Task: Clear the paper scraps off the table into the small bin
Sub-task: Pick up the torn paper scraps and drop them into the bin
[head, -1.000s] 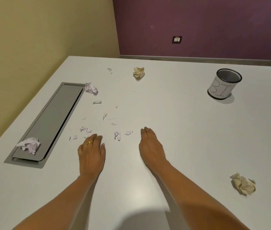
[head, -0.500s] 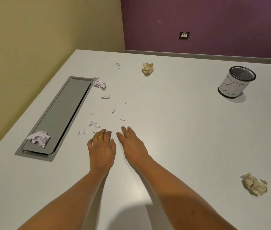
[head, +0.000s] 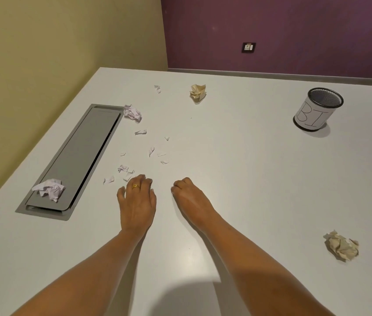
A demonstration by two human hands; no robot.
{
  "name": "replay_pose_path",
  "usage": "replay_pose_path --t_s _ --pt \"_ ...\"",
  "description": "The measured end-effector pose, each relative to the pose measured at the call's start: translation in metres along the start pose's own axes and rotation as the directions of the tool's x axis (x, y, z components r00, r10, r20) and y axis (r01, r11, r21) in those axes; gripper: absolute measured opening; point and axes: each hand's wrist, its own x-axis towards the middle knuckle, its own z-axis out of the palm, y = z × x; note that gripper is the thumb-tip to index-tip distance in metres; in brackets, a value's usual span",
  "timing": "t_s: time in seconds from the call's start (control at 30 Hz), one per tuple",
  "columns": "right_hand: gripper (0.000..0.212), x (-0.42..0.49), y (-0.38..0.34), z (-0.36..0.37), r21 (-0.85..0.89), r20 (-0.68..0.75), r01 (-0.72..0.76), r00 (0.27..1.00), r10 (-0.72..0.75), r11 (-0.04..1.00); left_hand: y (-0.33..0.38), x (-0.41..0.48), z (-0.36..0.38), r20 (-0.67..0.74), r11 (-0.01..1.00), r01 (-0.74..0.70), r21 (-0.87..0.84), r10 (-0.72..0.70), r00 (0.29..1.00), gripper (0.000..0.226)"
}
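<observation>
The fingers of the left hand (head: 137, 201), which wears one gold ring (head: 135, 186), and of the right hand (head: 190, 198) curl down onto the white desk (head: 237, 179); it cannot be seen whether they pinch any paper. Just beyond the left fingers, about ten small lilac scraps (head: 151, 151) lie scattered beside the one grey cable hatch (head: 75, 160). Further out are two lilac paper balls (head: 132, 112), one of them on the hatch, two beige paper balls (head: 341, 245), and one small mesh bin (head: 319, 110) upright at far right, well apart from the scraps.
</observation>
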Motion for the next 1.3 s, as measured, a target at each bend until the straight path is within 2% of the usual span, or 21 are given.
replay_pose_path --t_s 0.1,0.23,0.4,0.5,0.63,0.8,0.9,0.97,1.07,1.2,1.3 --pt "0.021 -0.006 0.016 -0.006 0.023 -0.016 -0.042 0.999 0.043 0.999 0.01 0.003 0.001 -0.02 0.999 -0.038 -0.011 0.038 0.999 0.021" --pt "0.019 -0.014 0.047 -0.021 0.113 -0.029 -0.158 0.986 0.162 0.981 0.046 0.016 0.009 0.036 0.99 -0.12 -0.073 0.123 0.992 0.022" --pt "0.021 -0.021 0.098 -0.041 0.298 -0.029 -0.354 0.925 0.379 0.886 0.108 0.04 0.024 0.079 0.95 -0.265 -0.164 0.28 0.957 0.023" --pt "0.021 -0.023 0.13 -0.057 0.263 -0.091 -0.372 0.909 0.407 0.89 0.136 0.057 0.037 0.132 0.936 -0.298 -0.187 0.325 0.937 0.029" --pt "0.022 -0.019 0.176 -0.079 0.168 -0.206 -0.406 0.877 0.435 0.898 0.158 0.081 0.054 0.218 0.945 -0.282 -0.169 0.315 0.924 0.038" --pt "0.023 -0.005 0.23 -0.119 0.318 -0.36 -0.47 0.744 0.563 0.824 0.173 0.105 0.068 0.23 0.951 -0.257 -0.172 0.293 0.928 0.041" --pt "0.028 0.006 0.262 -0.146 0.278 -0.485 -0.484 0.675 0.556 0.83 0.176 0.118 0.073 0.218 0.953 -0.245 -0.179 0.281 0.935 0.042" --pt "0.031 0.014 0.277 -0.161 0.326 -0.548 -0.501 0.591 0.592 0.802 0.175 0.121 0.075 0.207 0.949 -0.259 -0.177 0.293 0.933 0.042" --pt "0.029 0.026 0.297 -0.179 0.372 -0.571 -0.553 0.496 0.654 0.745 0.173 0.119 0.078 0.175 0.945 -0.274 -0.181 0.305 0.936 0.041" --pt "0.024 0.029 0.317 -0.188 0.361 -0.574 -0.588 0.471 0.67 0.724 0.175 0.119 0.078 0.166 0.948 -0.265 -0.176 0.294 0.941 0.041" --pt "0.03 0.027 0.327 -0.189 0.353 -0.591 -0.654 0.398 0.701 0.669 0.176 0.119 0.076 0.165 0.949 -0.263 -0.176 0.291 0.942 0.041"
